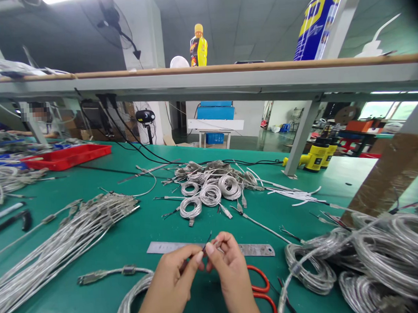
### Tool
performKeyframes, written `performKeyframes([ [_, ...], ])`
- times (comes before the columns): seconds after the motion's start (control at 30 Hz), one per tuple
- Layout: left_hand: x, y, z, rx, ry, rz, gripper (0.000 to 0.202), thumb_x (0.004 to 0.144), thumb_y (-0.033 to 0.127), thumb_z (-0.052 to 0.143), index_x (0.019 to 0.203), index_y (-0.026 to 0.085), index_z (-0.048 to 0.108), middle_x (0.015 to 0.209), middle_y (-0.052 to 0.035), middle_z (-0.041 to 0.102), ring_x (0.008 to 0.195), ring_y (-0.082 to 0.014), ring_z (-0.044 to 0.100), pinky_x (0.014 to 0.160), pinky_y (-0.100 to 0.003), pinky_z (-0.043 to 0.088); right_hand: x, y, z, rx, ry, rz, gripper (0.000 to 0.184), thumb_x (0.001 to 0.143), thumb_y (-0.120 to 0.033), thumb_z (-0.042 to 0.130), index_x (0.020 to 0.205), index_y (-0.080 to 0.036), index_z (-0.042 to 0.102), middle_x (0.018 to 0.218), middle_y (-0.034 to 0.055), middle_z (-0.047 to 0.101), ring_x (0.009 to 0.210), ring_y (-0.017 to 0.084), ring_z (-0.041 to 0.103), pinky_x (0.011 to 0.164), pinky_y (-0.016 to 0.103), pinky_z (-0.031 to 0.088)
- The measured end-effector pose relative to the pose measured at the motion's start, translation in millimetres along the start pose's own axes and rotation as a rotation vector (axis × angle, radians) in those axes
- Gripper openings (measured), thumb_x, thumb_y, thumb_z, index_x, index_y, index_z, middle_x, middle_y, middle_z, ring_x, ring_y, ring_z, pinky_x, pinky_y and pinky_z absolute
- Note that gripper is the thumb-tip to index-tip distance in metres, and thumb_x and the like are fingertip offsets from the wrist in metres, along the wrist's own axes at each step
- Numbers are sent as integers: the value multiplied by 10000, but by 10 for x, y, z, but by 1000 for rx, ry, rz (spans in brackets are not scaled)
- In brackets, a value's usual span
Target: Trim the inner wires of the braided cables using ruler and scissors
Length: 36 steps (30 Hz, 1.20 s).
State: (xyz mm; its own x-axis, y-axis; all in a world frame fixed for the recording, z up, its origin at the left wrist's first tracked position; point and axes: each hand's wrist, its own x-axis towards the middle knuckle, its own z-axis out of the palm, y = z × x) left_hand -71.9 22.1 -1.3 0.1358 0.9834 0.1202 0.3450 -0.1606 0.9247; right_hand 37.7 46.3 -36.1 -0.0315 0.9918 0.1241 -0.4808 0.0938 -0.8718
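My left hand (176,278) and my right hand (227,266) meet low in the middle, fingers pinched together on the end of a thin silvery cable (132,298). A dark wire tip sticks up between the fingertips. The cable loops down toward the bottom edge, and its connector end (93,276) lies on the green table to the left. A steel ruler (254,250) lies flat just beyond my fingers. Red-handled scissors (261,288) rest under my right hand.
Small coiled cables (210,188) are heaped mid-table. Long straight cables (60,241) fan out at left, big coils (383,259) at right. A red tray (67,156) sits far left, a yellow tool (316,156) far right. A shelf (205,73) spans overhead; a person sits at far left.
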Motion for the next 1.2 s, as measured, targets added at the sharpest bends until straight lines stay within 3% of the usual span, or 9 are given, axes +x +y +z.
performKeyframes([
  [0.07,27,6,-18,-77,-36,-59,245,783,349,434,688,178,583,592,28,524,363,-69,340,373,-178,258,29,11,-46,-54,-24,22,295,604,-382,663,767,-165,549,597,-30,534,464,81,445,452,197,353],
  [0.2,71,16,-53,-184,-49,-15,310,762,325,477,501,158,482,510,48,403,470,-86,339,465,-182,260,37,22,-113,-190,-44,26,267,674,-380,609,578,-132,628,583,15,580,550,106,467,550,220,373],
  [0.3,88,20,-62,-215,-60,-22,272,748,320,488,531,156,515,489,53,363,503,-101,332,495,-197,251,32,-4,-128,-165,-89,75,293,720,-382,564,567,-140,627,557,1,570,529,101,464,551,223,368],
  [0.5,132,-43,-60,-215,-154,-98,283,723,361,505,589,134,608,432,60,350,441,-87,276,445,-199,201,68,-135,-125,-264,-153,-89,254,659,-334,627,473,-163,604,532,-4,551,663,160,529,640,249,388],
  [0.7,79,-48,-19,-98,-62,-78,210,735,333,507,798,173,627,470,47,444,467,-114,404,460,-198,281,57,-128,-70,-207,30,-86,140,593,-305,671,608,-166,656,605,3,593,577,128,499,537,228,391],
  [0.83,-13,2,-12,162,26,59,156,737,282,523,807,229,652,674,-5,605,593,-154,500,535,-213,337,36,-81,-36,-164,60,-106,162,595,-309,671,603,-151,638,599,4,574,505,95,458,464,203,372],
  [1.03,-27,57,-35,143,142,120,177,779,287,473,766,234,641,875,-5,531,647,-132,490,561,-198,352,-15,42,-35,-10,-154,-4,272,656,-348,631,888,-207,612,695,-13,555,478,68,458,450,187,383],
  [1.13,2,54,-44,37,148,61,183,770,313,484,756,214,637,934,-7,488,637,-116,485,532,-194,362,-53,64,3,-46,-313,41,250,688,-367,596,814,-155,635,647,3,557,461,71,469,459,195,372],
  [1.2,4,42,-41,-2,128,61,190,776,309,475,775,205,634,915,-14,503,706,-136,503,543,-192,379,-72,69,34,-26,-327,57,238,674,-363,611,739,-135,626,603,-2,547,446,66,464,453,189,356],
])
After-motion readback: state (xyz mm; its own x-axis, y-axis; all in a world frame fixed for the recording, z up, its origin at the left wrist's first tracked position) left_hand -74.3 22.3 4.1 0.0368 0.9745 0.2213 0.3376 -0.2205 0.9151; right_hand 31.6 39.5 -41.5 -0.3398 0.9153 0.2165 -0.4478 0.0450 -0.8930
